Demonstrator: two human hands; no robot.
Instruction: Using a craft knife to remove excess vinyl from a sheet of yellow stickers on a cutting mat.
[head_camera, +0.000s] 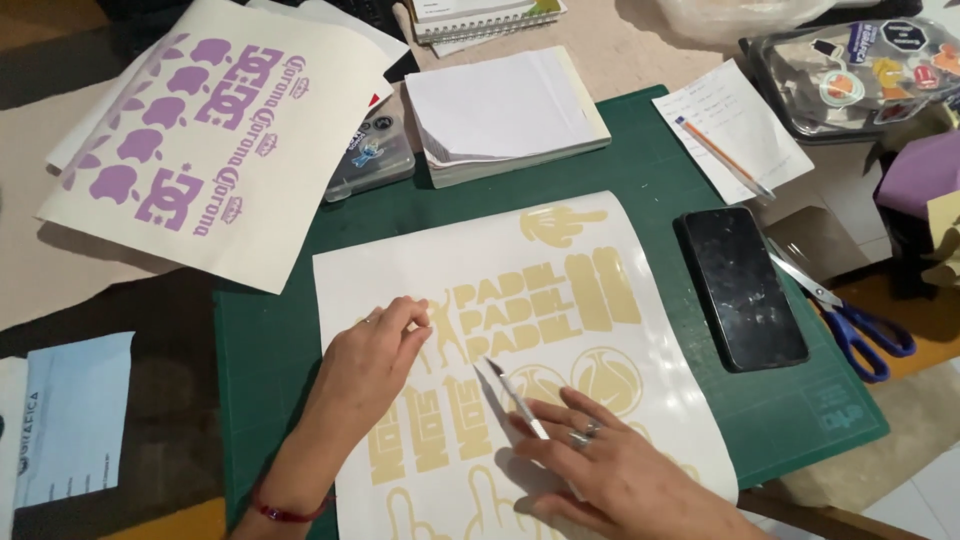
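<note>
Left hand (378, 345): fingertips pressed together, pinching a bit of the pale yellow vinyl at the left edge of the lettering; a ring on one finger, a red cord at the wrist.
Right hand (600, 462): lying flat with fingers spread on the sheet, a slim craft knife (515, 396) resting between the fingers, its blade pointing up toward the left hand.
Yellow vinyl sheet (500, 240): white backing with yellow cut shapes, lying on the green cutting mat (270, 340), in the middle of the surface, under both hands.
Purple vinyl sheet (215, 140): up at the left, partly off the mat.
Paper pad (505, 110): beyond the yellow sheet, at the mat's top edge, with a small dark case (368, 155) just beside it.
Phone (742, 285): dark screen up, on the mat right of the sheet.
Scissors (850, 320): blue handles, just beside the phone, at the mat's right edge.
Note with pencil (730, 130): above the phone.
</note>
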